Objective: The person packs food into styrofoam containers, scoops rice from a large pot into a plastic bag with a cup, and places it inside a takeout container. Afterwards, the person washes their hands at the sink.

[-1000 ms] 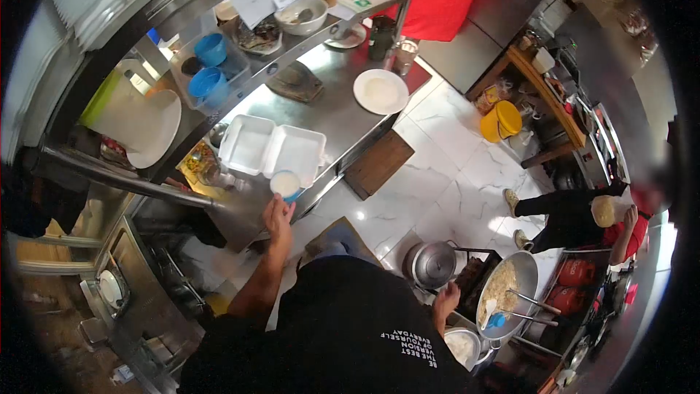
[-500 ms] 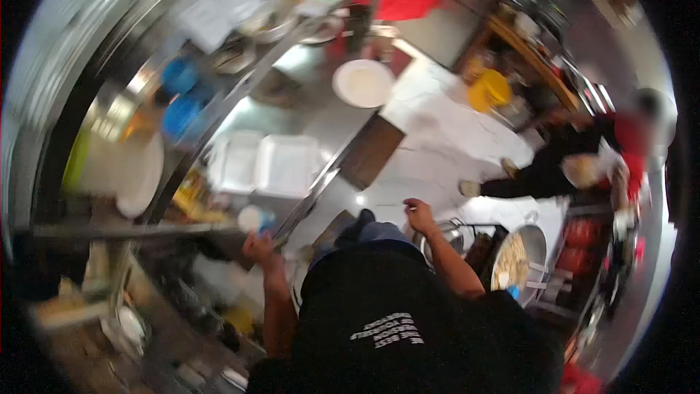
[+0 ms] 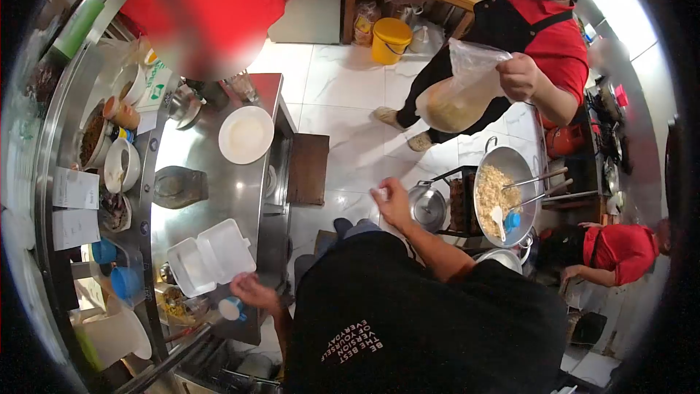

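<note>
One foam box [image 3: 227,249] sits open, left hand [image 3: 257,293] just beside it, fingers half-curled on one blue cup [image 3: 230,309]. Right hand [image 3: 394,203]'s well apart from it, loosely curled, can't tell if holding anything.

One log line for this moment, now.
left hand: at blue cup, grip unclear | right hand: half-closed, contents unclear | foam box: open on counter | co-worker's hand: holds plastic bag

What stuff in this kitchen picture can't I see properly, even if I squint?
All in the head view:
Words on the papers: too small to read.
Inside the right hand: its own curl hides it.
The rest of the pot: the black shirt covers it.
Exact food in the bag: cloudy plastic.
</note>
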Demonstrator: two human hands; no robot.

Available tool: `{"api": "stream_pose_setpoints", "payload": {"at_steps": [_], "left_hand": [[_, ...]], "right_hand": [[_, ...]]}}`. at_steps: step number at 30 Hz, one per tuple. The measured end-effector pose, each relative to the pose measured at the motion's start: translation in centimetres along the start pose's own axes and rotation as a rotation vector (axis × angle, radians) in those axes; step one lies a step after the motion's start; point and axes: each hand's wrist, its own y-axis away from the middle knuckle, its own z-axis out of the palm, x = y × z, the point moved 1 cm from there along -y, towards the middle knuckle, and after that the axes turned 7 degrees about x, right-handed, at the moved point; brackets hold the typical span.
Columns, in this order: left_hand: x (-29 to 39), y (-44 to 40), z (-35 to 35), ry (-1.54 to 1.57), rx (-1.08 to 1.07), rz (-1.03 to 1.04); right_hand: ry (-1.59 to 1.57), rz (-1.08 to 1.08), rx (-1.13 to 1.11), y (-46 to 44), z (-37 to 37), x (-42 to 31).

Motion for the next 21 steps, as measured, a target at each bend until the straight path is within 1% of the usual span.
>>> {"api": "stream_pose_setpoints", "payload": {"at_steps": [1, 2, 4, 6, 8, 10, 11, 12, 14, 15, 16, 17, 19, 21], "left_hand": [[1.5, -0.5, 1.9, 0.013, -0.037, -0.033], [3.0, -1.1, 3.4, 0.038, -0.087, -0.018], [5.4, -2.1, 5.6, 0.086, -0.179, 0.010], [6.3, -2.7, 7.0, 0.093, -0.233, -0.042], [6.9, -3.5, 8.3, 0.104, -0.305, -0.049], [7.7, -3.8, 9.1, 0.111, -0.385, -0.026], [8.5, -4.2, 9.3, 0.117, -0.465, -0.028], [8.7, -4.6, 9.4, 0.101, -0.548, -0.047], [9.4, -5.2, 9.5, 0.067, -0.690, -0.092], [10.2, -5.3, 9.8, 0.054, -0.689, 0.009], [10.2, -5.5, 10.1, 0.039, -0.737, 0.062], [10.2, -5.9, 10.3, 0.017, -0.777, 0.115], [11.2, -5.9, 11.1, 0.094, -0.870, 0.144], [14.1, -6.0, 11.9, 0.016, -0.966, 0.220]], "right_hand": [[0.023, -0.018, 0.098, -0.2, -2.0, -1.8], [0.047, -0.038, 0.195, -0.6, -4.2, -3.9], [-0.003, -0.113, 0.429, -1.8, -7.7, -7.6], [-0.049, -0.165, 0.531, -3.9, -10.4, -11.3], [-0.106, -0.248, 0.515, -6.2, -11.6, -14.1], [-0.077, -0.276, 0.329, -8.4, -12.5, -14.9], [-0.222, -0.249, 0.171, -9.5, -12.6, -15.0], [-0.337, -0.263, 0.082, -10.3, -12.5, -15.1], [-0.401, -0.195, -0.174, -11.1, -12.4, -16.3], [-0.362, -0.164, -0.250, -11.3, -11.6, -16.5], [-0.319, -0.135, -0.327, -11.4, -10.9, -16.7], [-0.187, -0.078, -0.429, -12.0, -10.0, -15.3], [-0.094, -0.247, -0.456, -12.3, -7.0, -13.6], [-0.202, -0.497, -0.414, -11.9, -3.2, -9.1]]}}
